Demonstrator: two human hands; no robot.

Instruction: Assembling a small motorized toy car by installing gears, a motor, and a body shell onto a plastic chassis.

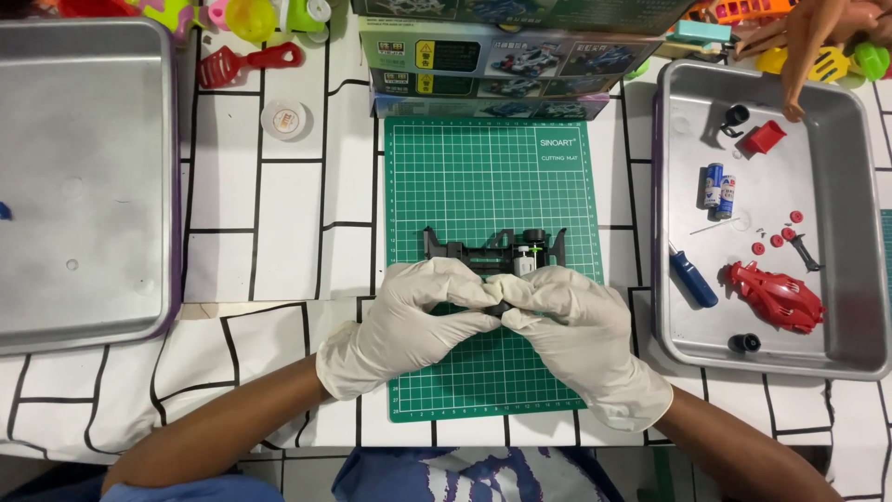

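Both hands are in thin, slightly wrinkly white gloves, pressed together over the middle of a green cutting mat (483, 177) with a printed grid. The left hand (409, 321) and right hand (581, 330) meet fingertip to fingertip, fingers curled in tight and pinching a small dark part (502, 305) between them; it's mostly hidden, so I can't tell what it is.

Just above the fingertips, touching or nearly touching them, lies a black plastic toy car frame (492, 249), long and boxy with open ribs, flat on the mat, with a little white and green bit near its right end.

To the right sits a shiny metal tray (859, 232) holding a glossy red car shell (776, 296), two small batteries (718, 189), a blue-handled screwdriver (693, 277) leaning over its left rim, some tiny red round bits and a red blocky piece (764, 138). Another person's bare hand (804, 42) reaches into the tray's top corner.

On the left there's a second metal tray (84, 186). Cardboard boxes (488, 60) are stacked behind the mat, everything on a white tablecloth with black lines.
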